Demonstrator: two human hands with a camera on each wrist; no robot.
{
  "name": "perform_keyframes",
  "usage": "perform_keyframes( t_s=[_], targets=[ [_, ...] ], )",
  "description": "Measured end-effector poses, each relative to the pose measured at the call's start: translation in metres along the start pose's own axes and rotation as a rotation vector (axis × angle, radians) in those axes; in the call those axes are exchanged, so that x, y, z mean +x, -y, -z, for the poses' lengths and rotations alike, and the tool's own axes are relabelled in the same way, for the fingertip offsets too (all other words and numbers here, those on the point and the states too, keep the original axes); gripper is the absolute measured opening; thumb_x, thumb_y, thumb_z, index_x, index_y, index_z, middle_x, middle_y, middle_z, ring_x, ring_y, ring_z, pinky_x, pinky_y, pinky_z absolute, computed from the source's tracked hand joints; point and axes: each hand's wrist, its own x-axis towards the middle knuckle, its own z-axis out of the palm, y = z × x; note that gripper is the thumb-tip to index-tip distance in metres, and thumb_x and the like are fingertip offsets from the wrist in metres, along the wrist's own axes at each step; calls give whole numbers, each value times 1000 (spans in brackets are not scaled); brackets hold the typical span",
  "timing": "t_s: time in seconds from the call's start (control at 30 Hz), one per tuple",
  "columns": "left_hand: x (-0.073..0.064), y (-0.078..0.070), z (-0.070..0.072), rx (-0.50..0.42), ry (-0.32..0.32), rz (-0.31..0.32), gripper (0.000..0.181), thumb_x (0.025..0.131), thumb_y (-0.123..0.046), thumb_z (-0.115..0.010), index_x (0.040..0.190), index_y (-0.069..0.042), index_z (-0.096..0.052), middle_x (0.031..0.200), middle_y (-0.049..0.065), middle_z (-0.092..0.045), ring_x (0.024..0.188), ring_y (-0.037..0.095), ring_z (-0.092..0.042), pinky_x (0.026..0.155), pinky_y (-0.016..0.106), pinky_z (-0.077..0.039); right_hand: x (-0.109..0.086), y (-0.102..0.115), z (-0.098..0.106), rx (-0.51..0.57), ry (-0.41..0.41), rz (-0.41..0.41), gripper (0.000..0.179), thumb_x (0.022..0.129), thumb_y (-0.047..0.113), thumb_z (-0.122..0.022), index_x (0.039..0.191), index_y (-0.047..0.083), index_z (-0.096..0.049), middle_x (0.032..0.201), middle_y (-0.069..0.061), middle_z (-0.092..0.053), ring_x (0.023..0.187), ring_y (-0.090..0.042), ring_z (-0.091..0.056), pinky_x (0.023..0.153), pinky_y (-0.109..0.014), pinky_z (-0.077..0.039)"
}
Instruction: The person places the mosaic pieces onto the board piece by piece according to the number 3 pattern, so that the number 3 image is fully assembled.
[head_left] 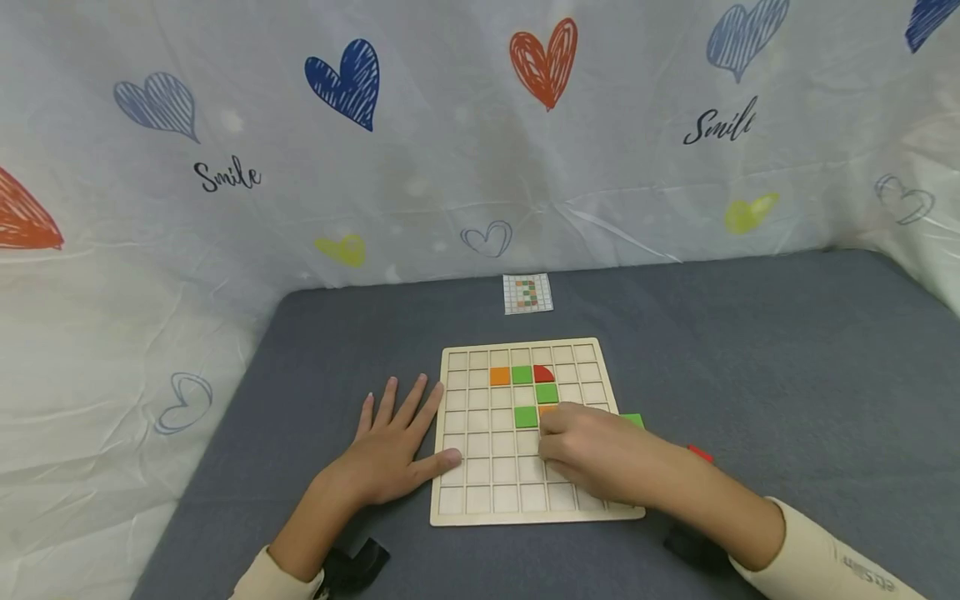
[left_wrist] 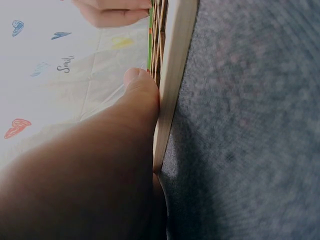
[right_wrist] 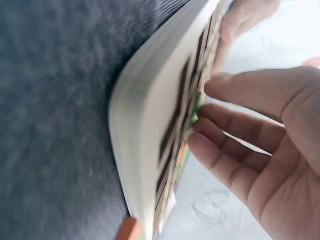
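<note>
A wooden grid board lies on the table with square tiles in its cells. My left hand rests beside its left edge, fingers spread, thumb on the rim. My right hand is over the right-middle cells, fingertips down at the grid. In the right wrist view its thumb and fingers pinch a green tile close at the board's surface. An orange tile, a green tile and a red quarter-round tile sit in an upper row. Below are more green tiles and a partly hidden orange one.
A small card with a coloured grid pattern lies behind the board. To the right, partly behind my forearm, are a loose green tile and a red piece. A white printed curtain hangs behind the grey table.
</note>
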Motion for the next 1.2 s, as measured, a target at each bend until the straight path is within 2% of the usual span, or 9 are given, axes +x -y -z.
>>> perform_keyframes(
  t_s=[0.2,0.4,0.53,0.67,0.77,0.87,0.97,1.07,1.2],
  targets=[
    [0,-1,0,-6,5,7,92,96,-69,-48,163,-18,-12,168,11,-2,149,44,11,112,69,8,-20,-3,8,98,10,-9,28,86,1,-73,74,22,-59,79,16,-48,74,-3,-45,66,-16,-42],
    [0,0,0,-2,7,7,92,95,-70,-47,163,-19,-12,168,11,-2,149,44,11,112,69,8,-42,-15,14,99,-27,-55,22,81,-2,-78,87,19,-70,88,13,-57,82,-3,-50,72,-21,-48],
    [0,0,1,-5,5,12,92,95,-70,-47,163,-19,-12,168,11,-2,149,43,11,112,68,8,-52,-20,22,85,-11,-137,27,79,-2,-79,95,18,-73,94,12,-61,87,-5,-52,72,-24,-50],
    [0,-1,1,-8,6,8,91,96,-70,-47,163,-19,-11,168,10,-1,149,43,12,111,69,9,-62,-23,29,61,46,-254,31,78,2,-83,102,17,-74,98,10,-61,88,-7,-52,70,-26,-50],
    [0,-1,0,-8,7,2,91,96,-69,-47,163,-19,-11,168,10,-1,149,43,12,111,69,9,-69,-26,31,59,85,-311,35,75,5,-87,105,17,-74,101,10,-60,88,-8,-52,70,-28,-51],
    [0,0,0,-10,2,0,91,96,-69,-47,163,-19,-12,168,11,-2,149,43,11,111,69,8,-75,-29,30,62,90,-321,34,74,7,-89,101,19,-74,99,12,-59,86,-7,-51,68,-28,-50],
    [1,0,-1,-8,-3,-1,91,96,-69,-47,163,-19,-12,168,11,-2,149,44,11,111,69,8,-78,-30,28,66,56,-294,31,74,5,-88,91,24,-70,92,15,-55,81,-5,-48,65,-26,-47],
    [0,0,0,-4,-5,-2,91,96,-69,-48,163,-19,-12,168,11,-3,149,44,11,111,69,8,-79,-30,27,67,25,-260,36,73,3,-87,81,29,-63,85,17,-49,76,-3,-44,62,-23,-42],
    [0,-1,0,-6,-2,1,91,96,-69,-48,163,-19,-12,168,11,-2,149,44,11,111,69,8,-81,-31,27,69,19,-247,37,73,4,-87,79,29,-61,84,18,-49,75,-2,-44,61,-22,-42]
  ],
)
